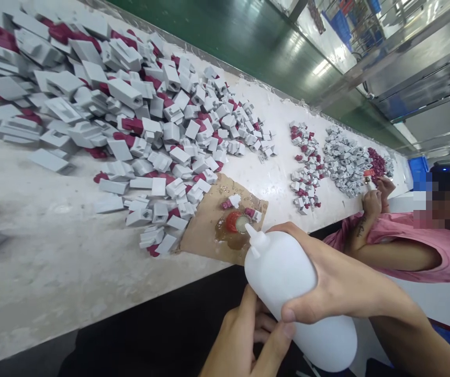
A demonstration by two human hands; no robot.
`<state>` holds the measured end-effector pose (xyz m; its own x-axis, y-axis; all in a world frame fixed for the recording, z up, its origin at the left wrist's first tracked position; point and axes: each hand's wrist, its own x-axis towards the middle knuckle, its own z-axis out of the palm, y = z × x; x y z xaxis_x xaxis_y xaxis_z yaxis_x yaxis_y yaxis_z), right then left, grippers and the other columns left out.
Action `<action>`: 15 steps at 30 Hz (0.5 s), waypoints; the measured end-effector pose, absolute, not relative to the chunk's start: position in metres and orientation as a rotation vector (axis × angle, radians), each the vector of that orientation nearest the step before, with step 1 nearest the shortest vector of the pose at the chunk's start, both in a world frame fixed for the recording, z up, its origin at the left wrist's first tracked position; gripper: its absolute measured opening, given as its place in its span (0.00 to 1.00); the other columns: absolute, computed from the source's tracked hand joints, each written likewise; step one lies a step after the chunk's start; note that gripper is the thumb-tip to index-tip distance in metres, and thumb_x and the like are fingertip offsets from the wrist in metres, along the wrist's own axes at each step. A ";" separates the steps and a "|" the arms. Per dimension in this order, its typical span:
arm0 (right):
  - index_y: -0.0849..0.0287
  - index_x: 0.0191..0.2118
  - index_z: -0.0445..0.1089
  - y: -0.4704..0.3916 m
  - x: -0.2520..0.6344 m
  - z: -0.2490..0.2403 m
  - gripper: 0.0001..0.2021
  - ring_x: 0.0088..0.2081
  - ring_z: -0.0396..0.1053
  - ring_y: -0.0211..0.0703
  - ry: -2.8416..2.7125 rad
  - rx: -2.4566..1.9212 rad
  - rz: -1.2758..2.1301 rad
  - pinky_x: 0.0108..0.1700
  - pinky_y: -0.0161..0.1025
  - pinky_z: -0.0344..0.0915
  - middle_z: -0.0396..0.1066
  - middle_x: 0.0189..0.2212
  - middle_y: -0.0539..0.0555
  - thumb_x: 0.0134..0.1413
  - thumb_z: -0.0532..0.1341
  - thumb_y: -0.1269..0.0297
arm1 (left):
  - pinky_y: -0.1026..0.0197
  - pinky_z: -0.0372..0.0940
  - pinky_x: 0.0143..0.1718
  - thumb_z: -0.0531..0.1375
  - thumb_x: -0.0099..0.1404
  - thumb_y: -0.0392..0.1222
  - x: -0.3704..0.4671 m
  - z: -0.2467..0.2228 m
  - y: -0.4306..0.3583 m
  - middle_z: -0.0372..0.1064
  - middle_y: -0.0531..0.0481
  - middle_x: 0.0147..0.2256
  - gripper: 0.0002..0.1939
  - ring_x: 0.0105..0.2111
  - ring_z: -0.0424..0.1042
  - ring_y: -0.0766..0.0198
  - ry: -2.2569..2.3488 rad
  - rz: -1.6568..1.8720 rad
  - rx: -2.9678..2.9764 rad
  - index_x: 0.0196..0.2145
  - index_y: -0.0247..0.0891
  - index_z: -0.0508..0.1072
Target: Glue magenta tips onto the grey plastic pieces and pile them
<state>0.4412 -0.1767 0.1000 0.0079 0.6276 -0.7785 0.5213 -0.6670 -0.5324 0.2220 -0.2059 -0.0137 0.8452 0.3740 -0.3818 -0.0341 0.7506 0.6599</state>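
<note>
My right hand [315, 277] is wrapped round a white plastic squeeze bottle [283, 262], which is tilted with its nozzle pointing up and left. The nozzle tip is close to a small red round container [233, 221] with a pale round face, standing in a wet brown puddle on a piece of cardboard [199, 241]. Against the bottle's lower side, my left hand [248, 335] is closed, its index finger and thumb touching the bottle; its inner fingers are partly hidden. Two small grey and maroon parts [231, 201] lie on the cardboard beside the container.
A large heap of grey and maroon moulded parts [131, 115] covers the white table [71, 225] to the left. Smaller heaps [346, 159] lie further along. A green conveyor belt [217, 42] runs behind. At the right, a co-worker in a pink top [397, 235] handles small parts.
</note>
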 end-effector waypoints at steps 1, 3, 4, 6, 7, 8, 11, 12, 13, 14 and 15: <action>0.52 0.70 0.66 -0.177 0.442 0.099 0.51 0.52 0.79 0.58 -1.241 -2.154 1.750 0.49 0.45 0.75 0.80 0.55 0.56 0.44 0.87 0.46 | 0.57 0.81 0.47 0.64 0.78 0.69 0.222 -0.014 -0.206 0.86 0.36 0.52 0.42 0.43 0.87 0.53 0.530 0.242 0.693 0.74 0.36 0.66; 0.52 0.71 0.66 -0.178 0.443 0.099 0.52 0.53 0.79 0.59 -1.235 -2.146 1.744 0.50 0.45 0.76 0.80 0.55 0.56 0.43 0.87 0.47 | 0.57 0.81 0.46 0.64 0.78 0.69 0.222 -0.014 -0.207 0.86 0.36 0.52 0.42 0.43 0.87 0.52 0.542 0.247 0.703 0.74 0.36 0.66; 0.52 0.70 0.66 -0.178 0.443 0.099 0.52 0.52 0.79 0.59 -1.228 -2.148 1.748 0.49 0.45 0.76 0.80 0.55 0.56 0.43 0.87 0.48 | 0.57 0.81 0.46 0.64 0.79 0.69 0.222 -0.014 -0.208 0.86 0.36 0.51 0.41 0.42 0.87 0.52 0.549 0.242 0.715 0.74 0.36 0.66; 0.53 0.70 0.67 -0.178 0.444 0.100 0.50 0.51 0.79 0.58 -1.220 -2.158 1.763 0.48 0.45 0.76 0.80 0.53 0.56 0.44 0.86 0.50 | 0.58 0.81 0.44 0.62 0.79 0.69 0.221 -0.015 -0.208 0.86 0.37 0.50 0.38 0.41 0.87 0.53 0.558 0.227 0.739 0.72 0.37 0.69; 0.53 0.70 0.67 -0.178 0.444 0.100 0.50 0.51 0.80 0.58 -1.222 -2.156 1.769 0.48 0.45 0.76 0.80 0.53 0.56 0.44 0.86 0.50 | 0.59 0.81 0.43 0.62 0.80 0.69 0.221 -0.014 -0.209 0.86 0.37 0.50 0.37 0.41 0.88 0.53 0.561 0.221 0.748 0.71 0.37 0.70; 0.53 0.70 0.67 -0.178 0.445 0.100 0.50 0.51 0.80 0.58 -1.227 -2.148 1.772 0.48 0.45 0.77 0.81 0.53 0.56 0.44 0.86 0.49 | 0.59 0.81 0.43 0.62 0.80 0.69 0.221 -0.014 -0.209 0.86 0.37 0.51 0.37 0.41 0.88 0.53 0.565 0.219 0.755 0.70 0.37 0.71; 0.52 0.71 0.67 -0.177 0.444 0.100 0.51 0.53 0.80 0.61 -1.220 -2.129 1.779 0.50 0.47 0.78 0.81 0.54 0.56 0.44 0.86 0.46 | 0.58 0.83 0.45 0.61 0.81 0.68 0.220 -0.012 -0.208 0.86 0.37 0.50 0.36 0.42 0.88 0.53 0.594 0.209 0.789 0.71 0.38 0.71; 0.52 0.71 0.67 -0.177 0.444 0.100 0.52 0.54 0.80 0.62 -1.213 -2.129 1.780 0.50 0.47 0.78 0.81 0.54 0.57 0.44 0.86 0.45 | 0.57 0.84 0.46 0.61 0.81 0.67 0.220 -0.011 -0.208 0.86 0.38 0.50 0.36 0.42 0.88 0.53 0.606 0.201 0.804 0.71 0.38 0.70; 0.52 0.71 0.67 -0.176 0.443 0.100 0.52 0.54 0.80 0.62 -1.207 -2.132 1.779 0.49 0.48 0.78 0.81 0.55 0.57 0.44 0.86 0.44 | 0.57 0.84 0.47 0.60 0.81 0.67 0.219 -0.010 -0.208 0.87 0.38 0.49 0.35 0.42 0.88 0.53 0.615 0.194 0.815 0.72 0.39 0.70; 0.52 0.71 0.67 -0.176 0.443 0.100 0.52 0.54 0.80 0.63 -1.203 -2.133 1.781 0.49 0.48 0.78 0.81 0.55 0.57 0.44 0.86 0.43 | 0.57 0.84 0.48 0.60 0.81 0.67 0.219 -0.009 -0.207 0.87 0.38 0.48 0.35 0.42 0.89 0.53 0.622 0.187 0.821 0.72 0.39 0.70; 0.52 0.71 0.68 -0.175 0.443 0.100 0.52 0.54 0.80 0.63 -1.201 -2.132 1.783 0.49 0.48 0.79 0.81 0.54 0.57 0.44 0.86 0.43 | 0.57 0.84 0.48 0.60 0.81 0.67 0.219 -0.008 -0.207 0.87 0.38 0.48 0.35 0.42 0.89 0.53 0.628 0.183 0.823 0.71 0.39 0.71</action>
<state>0.4427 -0.1755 0.1002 -0.0052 0.6234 -0.7819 0.4903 -0.6799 -0.5453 0.2189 -0.2070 -0.0080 0.8051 0.3864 -0.4500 0.0845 0.6762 0.7318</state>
